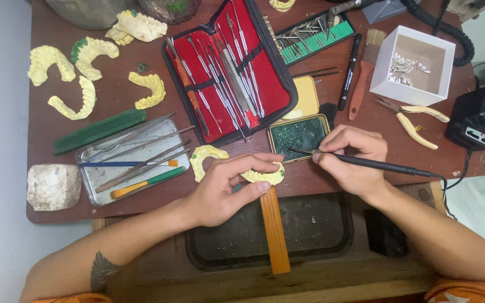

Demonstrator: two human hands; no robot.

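At bench front edge, left hand [223,188] pinches a yellow dental cast [264,175]: thumb below, fingers curled over the top, clamped on it. Cast sits between thumb and forefinger, just above a wooden bench peg [275,230] that sticks out toward the person. Cast is pale yellow stone, arch-shaped, matte, with a small green spot at its right end.

Right hand [352,160] holds a black wax pen [377,164] in a pencil grip, fingers closed tight on the barrel. Metal tip points left into an open tin of green wax [298,137]; a cable trails off the pen's right end. Tip is near the cast, not touching it.

Second yellow cast [204,159] lies on the table just left of the left hand's fingers. More arch-shaped casts [85,78] are spread at far left, some with green patches.

Red-lined zip case [228,70] lies open, with slim steel instruments under elastic straps. Dull metal tray [133,163] holds long probes and two plastic-handled tools. Rough white plaster block [53,186] sits at left edge. White open box [412,64] holds shiny metal bits. Cream-handled pliers [413,118] lie just below it. Table [46,129] is dark brown and worn.
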